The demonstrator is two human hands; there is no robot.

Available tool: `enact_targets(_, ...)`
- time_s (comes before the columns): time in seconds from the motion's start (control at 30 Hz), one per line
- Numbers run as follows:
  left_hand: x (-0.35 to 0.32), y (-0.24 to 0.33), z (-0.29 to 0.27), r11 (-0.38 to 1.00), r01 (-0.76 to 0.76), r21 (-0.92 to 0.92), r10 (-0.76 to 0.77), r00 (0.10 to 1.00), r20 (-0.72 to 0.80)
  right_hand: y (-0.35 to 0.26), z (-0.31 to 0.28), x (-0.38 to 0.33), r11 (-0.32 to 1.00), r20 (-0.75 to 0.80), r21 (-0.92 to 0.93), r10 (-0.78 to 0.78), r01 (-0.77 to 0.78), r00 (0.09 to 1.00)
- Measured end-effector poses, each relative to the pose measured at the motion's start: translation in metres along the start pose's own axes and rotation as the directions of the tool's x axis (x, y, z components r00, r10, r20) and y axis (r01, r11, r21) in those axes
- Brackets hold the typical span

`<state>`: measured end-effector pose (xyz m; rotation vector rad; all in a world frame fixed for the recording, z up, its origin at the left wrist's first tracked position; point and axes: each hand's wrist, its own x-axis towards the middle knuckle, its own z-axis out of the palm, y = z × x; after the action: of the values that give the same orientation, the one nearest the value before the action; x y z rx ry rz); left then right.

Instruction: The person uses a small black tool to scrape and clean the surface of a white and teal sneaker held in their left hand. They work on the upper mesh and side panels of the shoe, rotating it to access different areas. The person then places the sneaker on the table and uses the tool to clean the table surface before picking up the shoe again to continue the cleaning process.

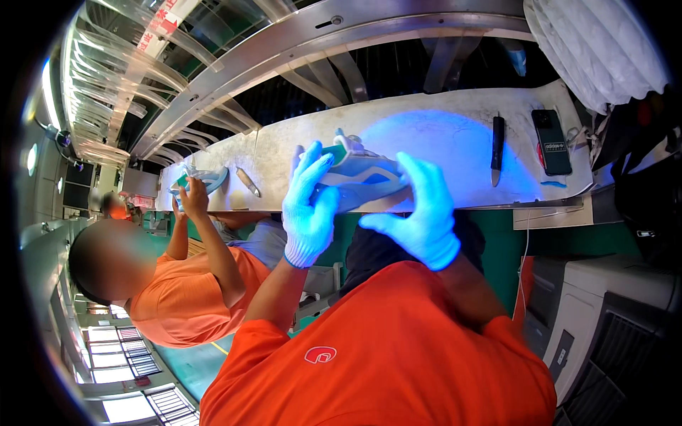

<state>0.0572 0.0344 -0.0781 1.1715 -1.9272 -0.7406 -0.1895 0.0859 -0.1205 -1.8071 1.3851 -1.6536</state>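
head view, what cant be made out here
All in the head view:
Shoe: heel end, partly hidden by the left hand.
Right hand: palm, hidden by the back of that hand.
Co-worker's head: face blurred.
White crumpled sheet, upper right: rest cut off by the top edge.

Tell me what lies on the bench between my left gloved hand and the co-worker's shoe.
A small tan-handled tool lies between your left gloved hand and the co-worker's shoe, as the head view shows.
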Motion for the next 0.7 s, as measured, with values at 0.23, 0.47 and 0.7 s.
enact_targets(0.23,0.022,0.015,-0.014,0.94,-0.101,0.327,0.075,0.993,0.09,0.166,-0.075,0.027,0.471,-0.321,-0.797,0.202,-0.379,0.925)
enact_targets(0.47,0.043,0.024,-0.022,0.894,-0.228,0.385,0.117,0.949,0.291,0.168,-0.062,0.032,0.604,-0.027,-0.738,0.419,-0.301,0.908)
enact_targets(0.7,0.058,0.03,-0.033,0.857,-0.21,0.471,0.012,0.922,0.388,0.106,-0.003,0.053,0.634,0.29,0.44,0.571,-0.636,0.768)
